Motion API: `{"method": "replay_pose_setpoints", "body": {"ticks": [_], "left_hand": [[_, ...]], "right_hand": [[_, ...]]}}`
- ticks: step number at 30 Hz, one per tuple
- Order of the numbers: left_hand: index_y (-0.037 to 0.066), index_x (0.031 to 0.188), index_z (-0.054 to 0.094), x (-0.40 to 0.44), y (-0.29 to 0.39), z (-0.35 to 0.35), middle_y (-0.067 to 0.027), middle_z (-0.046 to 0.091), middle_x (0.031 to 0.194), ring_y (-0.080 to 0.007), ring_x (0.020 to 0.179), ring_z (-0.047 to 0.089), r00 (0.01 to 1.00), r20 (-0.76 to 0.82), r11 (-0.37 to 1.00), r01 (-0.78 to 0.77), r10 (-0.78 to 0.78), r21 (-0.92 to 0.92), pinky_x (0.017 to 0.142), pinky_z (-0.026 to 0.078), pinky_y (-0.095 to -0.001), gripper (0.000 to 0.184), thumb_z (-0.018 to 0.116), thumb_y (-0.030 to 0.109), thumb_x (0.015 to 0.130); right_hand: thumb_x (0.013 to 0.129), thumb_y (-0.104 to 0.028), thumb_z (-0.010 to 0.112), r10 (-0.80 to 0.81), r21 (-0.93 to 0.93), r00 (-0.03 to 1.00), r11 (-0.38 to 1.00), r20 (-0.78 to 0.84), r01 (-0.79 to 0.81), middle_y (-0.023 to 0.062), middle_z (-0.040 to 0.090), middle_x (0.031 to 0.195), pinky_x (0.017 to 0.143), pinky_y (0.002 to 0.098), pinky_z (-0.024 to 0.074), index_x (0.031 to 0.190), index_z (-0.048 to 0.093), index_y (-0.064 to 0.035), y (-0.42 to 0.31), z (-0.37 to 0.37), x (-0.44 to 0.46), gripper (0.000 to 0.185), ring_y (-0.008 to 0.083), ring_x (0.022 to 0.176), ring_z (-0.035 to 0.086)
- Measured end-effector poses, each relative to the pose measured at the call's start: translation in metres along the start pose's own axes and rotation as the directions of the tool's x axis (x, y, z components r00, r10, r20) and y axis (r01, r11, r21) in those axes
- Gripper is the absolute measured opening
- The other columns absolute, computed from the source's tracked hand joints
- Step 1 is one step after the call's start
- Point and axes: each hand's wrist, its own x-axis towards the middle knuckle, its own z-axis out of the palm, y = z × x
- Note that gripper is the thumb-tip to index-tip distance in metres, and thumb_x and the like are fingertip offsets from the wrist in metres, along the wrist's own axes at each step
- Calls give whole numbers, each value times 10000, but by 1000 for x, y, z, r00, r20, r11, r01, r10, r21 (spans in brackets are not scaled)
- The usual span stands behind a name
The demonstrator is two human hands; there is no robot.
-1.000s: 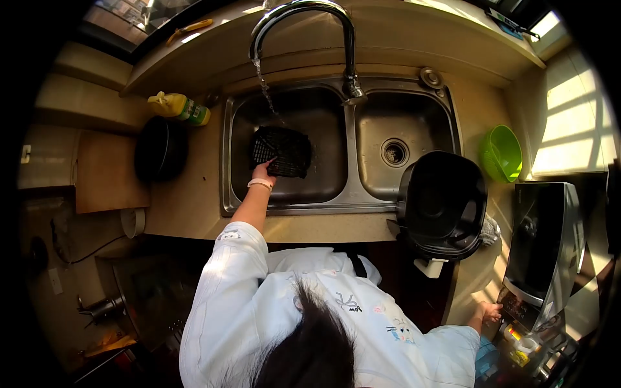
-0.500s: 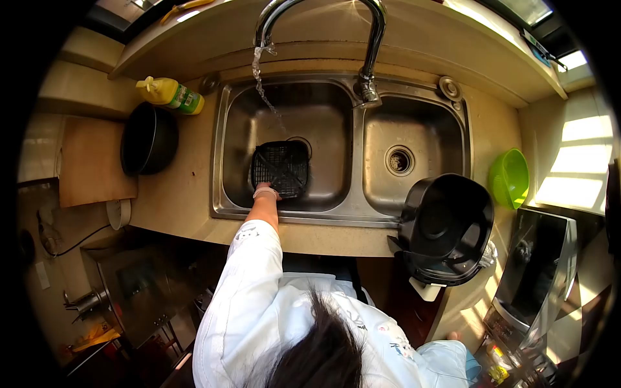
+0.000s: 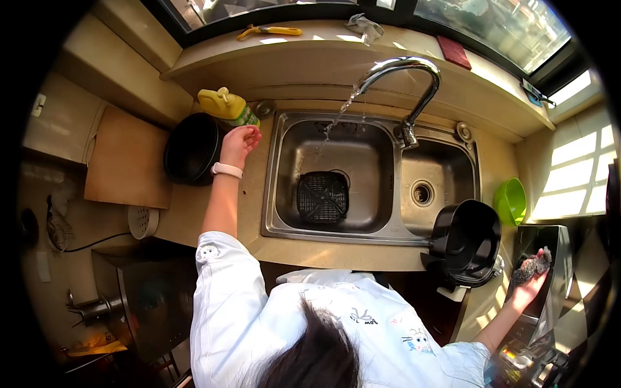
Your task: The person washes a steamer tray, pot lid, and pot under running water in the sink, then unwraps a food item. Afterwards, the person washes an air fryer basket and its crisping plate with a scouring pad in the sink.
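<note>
My left hand (image 3: 239,145), a pale band at its wrist, is raised beside the yellow detergent bottle (image 3: 223,103) and the rim of a round black pot (image 3: 187,150). Its fingers are loosely bent with nothing visible in them; contact with the bottle cannot be made out. Far to the right, my right hand (image 3: 532,286) holds a grey steel wool scrubber (image 3: 532,266). A black grid rack (image 3: 323,197) lies in the left basin of the steel sink (image 3: 370,194). Water runs from the curved faucet (image 3: 424,72) into that basin.
A black air fryer basket (image 3: 467,236) with a handle stands at the counter's front edge, right of the sink. Behind it sits a green bowl (image 3: 510,202). A brown board (image 3: 126,158) is at the left. Yellow-handled scissors or pliers (image 3: 272,30) lie on the sill.
My left hand has let go of the rack and moved left and up towards the detergent bottle. My right hand has come into view with the scrubber. The camera view has shifted.
</note>
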Motion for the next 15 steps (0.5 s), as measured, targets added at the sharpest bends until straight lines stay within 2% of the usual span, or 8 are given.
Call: {"method": "replay_pose_setpoints", "body": {"ticks": [1,2,5,7,9,10,13,15], "left_hand": [[31,881,577,3,29,-5,-56,602,824,-153,742,576,990,-18,988,-140,141,63,687,446,-261,133,480,81,805],[27,856,585,11,49,-10,-50,605,794,-132,681,575,960,-23,954,-274,279,122,637,448,-235,123,483,67,800],[2,809,594,72,96,-33,-36,600,753,-92,660,551,810,82,750,-571,580,333,620,440,-200,97,505,35,788],[-4,824,613,113,110,-34,-75,620,784,-149,707,579,816,129,667,-541,563,513,661,454,-252,143,513,91,786],[-9,818,625,136,115,-26,-137,624,827,-237,766,590,839,194,498,-470,509,729,706,454,-306,208,519,165,776],[-13,816,629,143,115,-20,-169,620,848,-288,799,587,869,207,405,-405,449,820,734,451,-335,248,519,205,770],[7,719,648,188,91,-27,-162,611,705,-278,695,580,947,188,243,-252,259,937,654,436,-343,260,489,211,750],[7,716,645,188,83,-28,-166,609,706,-283,694,580,936,219,326,-305,275,895,651,436,-342,255,479,199,745]], "right_hand": [[901,-306,390,84,131,989,986,120,-99,111,446,1231,851,337,446,1254,356,-14,34,46,18,460,228,971,504],[891,-316,406,191,232,979,952,69,-202,138,399,1267,855,371,445,1265,335,-13,72,104,24,487,254,1000,477],[871,-253,426,520,454,786,641,336,-618,220,318,1283,823,383,465,1254,292,58,204,239,31,511,290,980,468],[832,-144,469,696,349,609,501,380,-792,236,414,1198,813,348,476,1195,348,86,302,312,28,446,284,954,515],[844,-143,483,793,233,523,470,312,-851,196,579,959,820,370,470,1039,496,44,401,381,27,271,267,887,577],[858,-150,475,796,213,497,449,346,-868,192,583,953,819,384,468,1015,505,25,438,414,27,237,265,880,580],[879,-122,435,707,352,614,508,351,-786,171,548,1008,854,517,425,1099,433,-25,528,485,30,240,321,971,530],[865,-88,451,703,323,628,540,335,-777,145,527,1032,824,541,429,1135,405,-60,548,510,29,276,309,964,531]]}}
